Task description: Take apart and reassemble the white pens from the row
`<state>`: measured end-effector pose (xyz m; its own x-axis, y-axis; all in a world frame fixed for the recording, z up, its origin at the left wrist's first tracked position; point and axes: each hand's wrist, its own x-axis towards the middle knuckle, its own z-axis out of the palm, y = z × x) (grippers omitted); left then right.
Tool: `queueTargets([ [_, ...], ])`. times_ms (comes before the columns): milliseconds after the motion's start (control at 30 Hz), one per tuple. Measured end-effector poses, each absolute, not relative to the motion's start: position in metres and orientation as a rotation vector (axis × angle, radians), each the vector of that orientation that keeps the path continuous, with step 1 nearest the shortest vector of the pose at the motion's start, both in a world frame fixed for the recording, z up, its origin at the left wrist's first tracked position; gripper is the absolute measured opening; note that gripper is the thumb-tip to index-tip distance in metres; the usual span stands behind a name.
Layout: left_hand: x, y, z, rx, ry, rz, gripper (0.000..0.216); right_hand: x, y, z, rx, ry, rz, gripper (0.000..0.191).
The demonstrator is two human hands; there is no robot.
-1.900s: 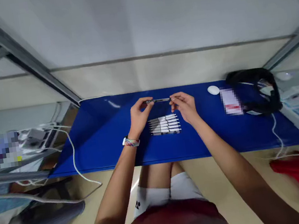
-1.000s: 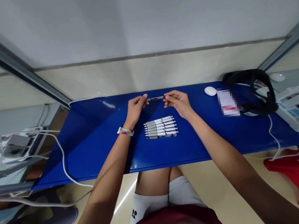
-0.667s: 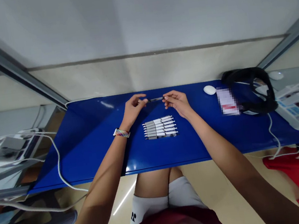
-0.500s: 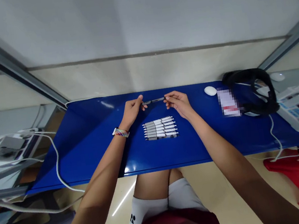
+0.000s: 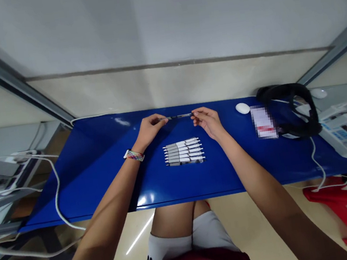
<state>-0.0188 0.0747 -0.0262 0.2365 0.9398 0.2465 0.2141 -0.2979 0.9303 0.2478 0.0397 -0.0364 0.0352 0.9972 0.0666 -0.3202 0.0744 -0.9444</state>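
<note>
A: What do we have closest to us?

B: Our white shorts (image 5: 176,241), then the near edge of the blue table (image 5: 222,179). On it lies a row of pens (image 5: 182,148), side by side, tips toward our left. The nearest one, a see-through pen (image 5: 186,162), differs from the white-barrelled ones beyond it.

A: And past the row?

B: Our two hands, with the held pen (image 5: 179,116) stretched between them, roughly level and apart from the row. Our left hand (image 5: 148,130), with a woven band (image 5: 134,155) at the wrist, pinches its left end between thumb and forefinger. Our right hand (image 5: 208,120) pinches the other end, the remaining fingers loosely curled.

A: So which step are we in?

B: We'd judge it's the handling of this single pen, with both ends controlled. Whether we're pressing, twisting or just steadying it, we cannot tell; our fingertips cover the ends.

A: What does the next move call for?

B: In our view, a light, matched pinch that keeps the pen straight. If one hand lets go, the other must carry it alone, and we should stay clear of the neat row.

A: Anything farther off?

B: To our right, a white oval object (image 5: 242,108) and a black strapped device (image 5: 309,129); behind the table, the pale wall (image 5: 180,84).
</note>
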Motion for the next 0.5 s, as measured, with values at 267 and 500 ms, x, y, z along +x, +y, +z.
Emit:
queueTargets([
  [267,-0.032,0.072,-0.037,1.526,1.032,1.152,0.034,0.25,0.042,-0.04,-0.902,-0.898,1.281,0.027],
  [500,-0.036,0.074,-0.043,1.496,1.034,1.194,0.033,0.252,0.041,-0.043,-0.946,-0.952,1.239,0.027],
])
